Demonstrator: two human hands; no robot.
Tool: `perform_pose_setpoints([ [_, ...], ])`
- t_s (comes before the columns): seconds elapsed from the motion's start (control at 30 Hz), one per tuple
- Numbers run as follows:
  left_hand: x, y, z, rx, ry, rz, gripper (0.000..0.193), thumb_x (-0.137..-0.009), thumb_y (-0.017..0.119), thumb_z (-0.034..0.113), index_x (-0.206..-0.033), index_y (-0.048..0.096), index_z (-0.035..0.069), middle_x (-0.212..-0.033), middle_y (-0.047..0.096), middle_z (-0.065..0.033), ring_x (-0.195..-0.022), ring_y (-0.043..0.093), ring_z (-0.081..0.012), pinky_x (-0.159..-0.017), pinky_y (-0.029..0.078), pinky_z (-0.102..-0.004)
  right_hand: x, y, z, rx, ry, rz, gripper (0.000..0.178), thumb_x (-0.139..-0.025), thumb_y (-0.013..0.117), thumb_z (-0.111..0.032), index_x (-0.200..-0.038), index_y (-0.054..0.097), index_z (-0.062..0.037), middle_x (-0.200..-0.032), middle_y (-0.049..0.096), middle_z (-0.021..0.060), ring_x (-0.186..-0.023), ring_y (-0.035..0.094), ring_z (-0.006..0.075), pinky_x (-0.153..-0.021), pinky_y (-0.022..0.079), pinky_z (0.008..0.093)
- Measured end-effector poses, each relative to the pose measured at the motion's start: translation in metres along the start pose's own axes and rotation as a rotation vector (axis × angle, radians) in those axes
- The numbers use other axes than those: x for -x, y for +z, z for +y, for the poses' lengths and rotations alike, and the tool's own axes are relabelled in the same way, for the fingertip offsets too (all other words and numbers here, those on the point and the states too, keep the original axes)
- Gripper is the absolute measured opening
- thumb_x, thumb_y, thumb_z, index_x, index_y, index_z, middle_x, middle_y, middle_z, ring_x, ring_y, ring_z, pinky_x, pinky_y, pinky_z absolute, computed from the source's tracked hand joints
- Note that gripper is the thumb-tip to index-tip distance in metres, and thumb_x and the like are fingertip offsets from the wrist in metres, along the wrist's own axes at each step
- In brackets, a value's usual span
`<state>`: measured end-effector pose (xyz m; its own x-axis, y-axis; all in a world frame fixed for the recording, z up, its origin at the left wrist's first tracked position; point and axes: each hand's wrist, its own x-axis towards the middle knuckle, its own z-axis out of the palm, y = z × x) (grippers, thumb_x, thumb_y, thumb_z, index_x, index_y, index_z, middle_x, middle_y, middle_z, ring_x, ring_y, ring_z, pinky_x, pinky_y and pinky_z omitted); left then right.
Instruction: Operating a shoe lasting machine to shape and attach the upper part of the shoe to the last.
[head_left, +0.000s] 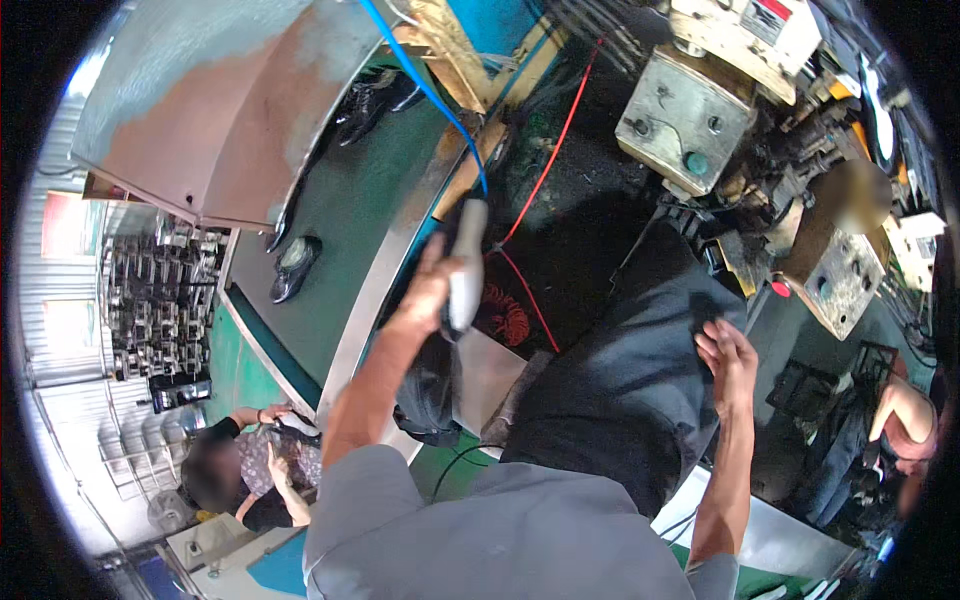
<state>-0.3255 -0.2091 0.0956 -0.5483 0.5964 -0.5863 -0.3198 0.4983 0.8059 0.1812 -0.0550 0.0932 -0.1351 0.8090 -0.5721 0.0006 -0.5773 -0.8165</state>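
Observation:
My left hand [428,288] is closed around a shoe [467,262] with a pale underside and a dark lower edge. Motion blurs it a little, and part of the shoe is hidden behind my fingers. It is held upright beside the metal edge of the conveyor. My right hand [732,362] hangs in front of my dark trousers [610,370], its fingers loosely bent and slightly apart, with nothing visible in them. On the green conveyor belt [335,235], to the left of my left hand, a black shoe [295,268] lies with a pale inside.
A rusty metal hood [225,110] covers part of the belt. Blue [430,90] and red [565,140] hoses run near my left hand. Machines with a control box [685,120] and a red-button box [832,285] stand right. Co-workers sit at lower left [265,465] and far right [890,430].

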Motion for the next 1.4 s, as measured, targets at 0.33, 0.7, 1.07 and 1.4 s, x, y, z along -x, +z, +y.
perform_pose_setpoints([
  [0.33, -0.061, -0.303, -0.106, -1.474, -0.407, 0.573, 0.09, -0.103, 0.066, 0.024, -0.176, 0.017, 0.044, -0.184, 0.002, -0.024, -0.163, 0.024, -0.0518, -0.12, 0.033, -0.0755, 0.028, -0.065, 0.038, -0.066, 0.009, 0.178, 0.04, -0.109, 0.072, -0.024, -0.138, 0.066, 0.0033, -0.127, 0.077, 0.0153, -0.105, 0.077, 0.021, -0.093, 0.061, 0.0359],
  [0.7, -0.053, -0.387, -0.088, -0.847, 0.101, -0.205, 0.039, -0.103, 0.075, 0.028, -0.124, 0.071, -0.005, -0.1, 0.077, -0.0138, -0.087, 0.074, -0.0323, -0.077, 0.061, -0.0459, 0.063, -0.019, 0.051, 0.13, -0.174, 0.089, 0.033, -0.113, 0.059, -0.01, -0.138, 0.066, 0.0099, -0.129, 0.076, 0.0183, -0.117, 0.076, 0.0244, -0.104, 0.06, 0.036],
  [1.07, -0.135, 0.014, -0.077, -0.707, 0.77, -0.517, 0.032, -0.111, 0.053, 0.007, -0.133, 0.071, -0.008, -0.125, 0.076, -0.0192, -0.119, 0.073, -0.0284, -0.106, 0.058, -0.0391, 0.268, -0.222, 0.281, 0.596, -0.102, 1.361, 0.027, -0.098, 0.063, -0.003, -0.121, 0.077, 0.0017, -0.106, 0.079, 0.0235, -0.095, 0.077, 0.0377, -0.088, 0.062, 0.0475],
  [1.4, 0.029, 0.272, -0.019, -0.907, 1.003, -1.16, 0.025, -0.111, 0.052, -0.004, -0.126, 0.071, -0.007, -0.12, 0.074, -0.0194, -0.114, 0.073, -0.0285, -0.102, 0.059, -0.0398, 0.581, -0.306, 0.453, 0.599, 1.083, 1.489, 0.1, -0.082, 0.084, -0.023, -0.169, 0.036, -0.0168, -0.17, 0.037, 0.0286, -0.154, 0.044, 0.0476, -0.129, 0.039, 0.0531],
])
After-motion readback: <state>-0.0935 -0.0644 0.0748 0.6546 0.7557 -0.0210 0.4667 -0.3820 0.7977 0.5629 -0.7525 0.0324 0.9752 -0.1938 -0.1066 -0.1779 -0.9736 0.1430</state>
